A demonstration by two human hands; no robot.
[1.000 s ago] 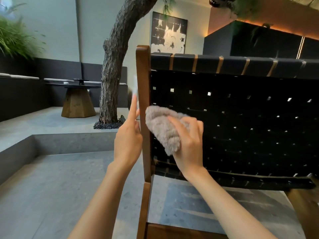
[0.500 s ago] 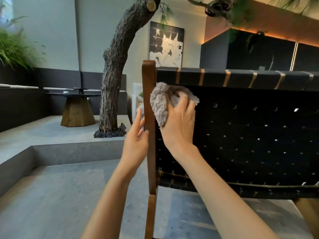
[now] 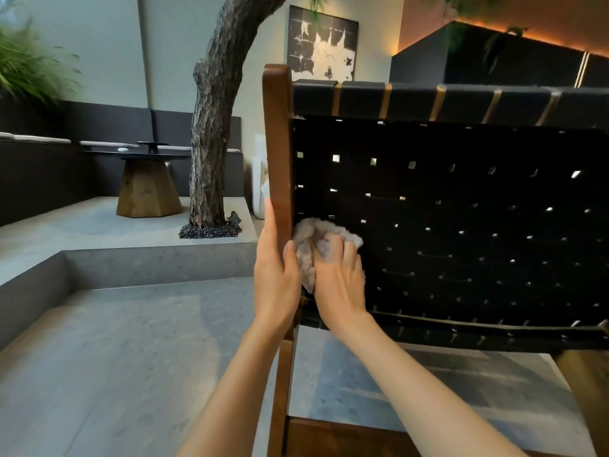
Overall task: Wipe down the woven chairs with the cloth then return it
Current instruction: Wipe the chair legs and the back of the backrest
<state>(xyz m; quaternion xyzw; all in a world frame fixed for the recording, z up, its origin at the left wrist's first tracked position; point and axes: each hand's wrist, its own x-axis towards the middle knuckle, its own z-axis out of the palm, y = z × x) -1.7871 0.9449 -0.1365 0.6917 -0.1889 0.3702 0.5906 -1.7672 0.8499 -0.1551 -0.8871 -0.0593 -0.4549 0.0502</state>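
Pressing into the weave now, the cloth (image 3: 324,240) is a pale grey fluffy wad, low on the chair's woven back (image 3: 461,225) and tucked right into the corner by the wooden post (image 3: 278,143). The right hand (image 3: 339,282) is on top of it, and the grip is closed: fingers curled over the wad, fluff poking out above the knuckles and down beside the palm. So the cloth sits inside that grip, squeezed between the fingers and the black straps, just above the bottom edge of the weave.

Right alongside, nearly touching the cloth, comes the left hand (image 3: 275,268). Its grip is on the post, thumb laid on the near face and long fingers running straight up the outer edge, clasping the wood between them. Both forearms reach in from below.

Behind the chair there's grey stone floor (image 3: 115,357) with a raised step. On that step stands a rough tree trunk (image 3: 211,143) ringed with dark gravel, and further left a table (image 3: 148,186) with a chunky wooden base. A black-and-white painting (image 3: 321,52) hangs on the far wall.
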